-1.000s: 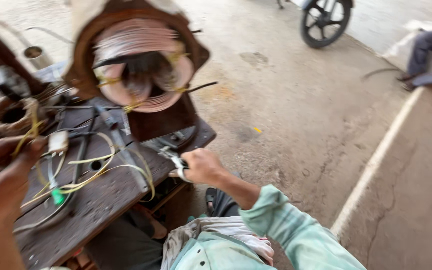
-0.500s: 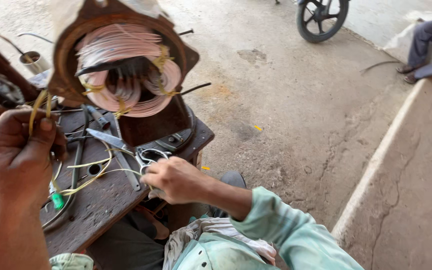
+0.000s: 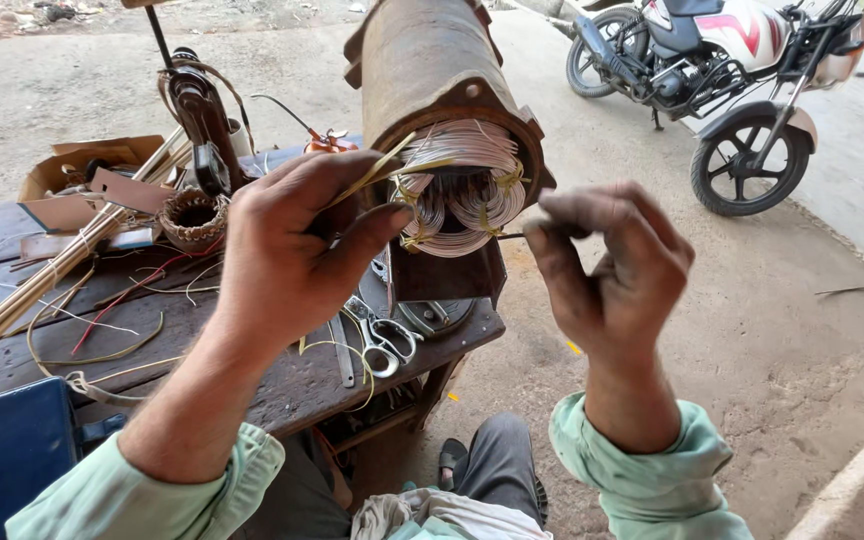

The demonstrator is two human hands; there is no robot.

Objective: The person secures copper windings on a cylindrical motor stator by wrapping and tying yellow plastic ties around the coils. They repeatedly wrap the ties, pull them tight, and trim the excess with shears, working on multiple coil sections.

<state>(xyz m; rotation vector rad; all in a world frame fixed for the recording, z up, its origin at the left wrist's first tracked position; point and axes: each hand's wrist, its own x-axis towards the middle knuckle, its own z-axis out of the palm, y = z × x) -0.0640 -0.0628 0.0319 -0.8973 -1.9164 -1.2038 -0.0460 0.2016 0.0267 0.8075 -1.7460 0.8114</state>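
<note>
Stator winding point(image 3: 462, 190) sits in rusty motor housing point(image 3: 432, 70) on table point(image 3: 252, 370); left hand point(image 3: 292, 250) pinches yellow strip point(image 3: 382, 165), right hand point(image 3: 607, 265) fingers pinch thin wire, held taut btwn hands at coil mouth.

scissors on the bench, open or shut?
Open. The scissors lie flat on the wooden bench below the left hand, their two finger loops spread apart; the blades run up behind that hand, mostly hidden.

The right hand point(image 3: 607, 270) has left the scissors point(image 3: 384, 345) and risen to three o'clock of the motor winding point(image 3: 462, 185). The left hand point(image 3: 287, 250) now pinches a yellow strip point(image 3: 377, 165) at nine o'clock.
</note>
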